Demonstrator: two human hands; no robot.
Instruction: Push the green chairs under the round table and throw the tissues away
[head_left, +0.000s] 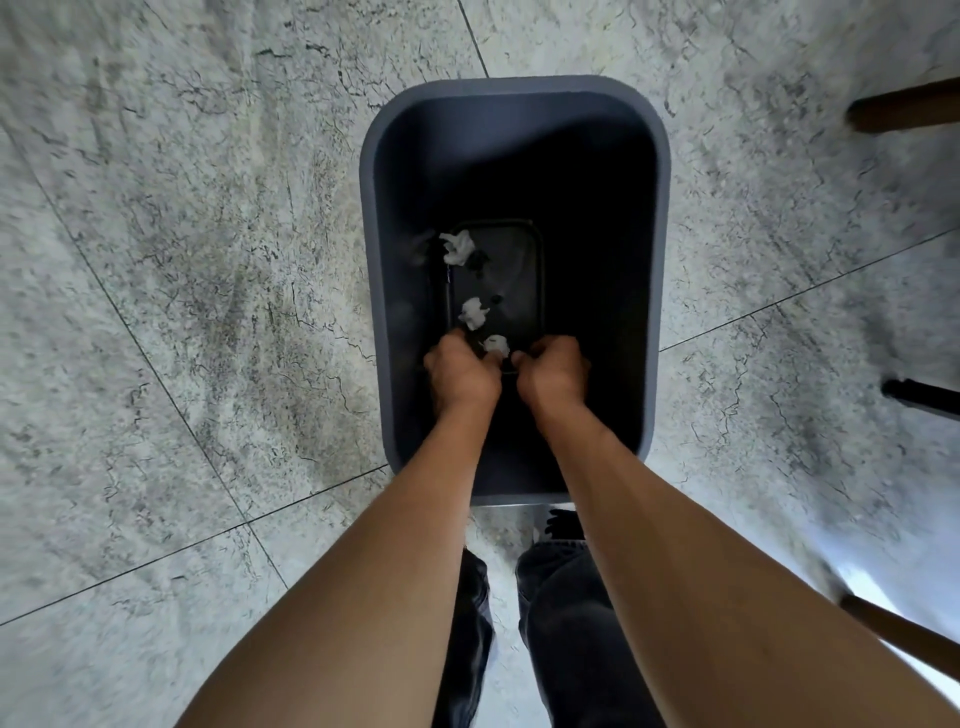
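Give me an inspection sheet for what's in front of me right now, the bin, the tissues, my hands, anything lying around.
Surface: grey marbled floor tiles with dark grout lines.
Job's things: dark rectangular bin open, standing on the floor; three crumpled white tissues seen within its opening, the far tissue, the middle tissue and the near tissue just beyond the fingers. Whether they have landed cannot be told. Green chairs and round table not in view.
Clutter: small dark bits near the tissues.
Grips: left hand and right hand over the bin, fingers curled downward; grip state unclear.
Cables: nothing seen.
Surroundings: brown furniture legs at the right edge.
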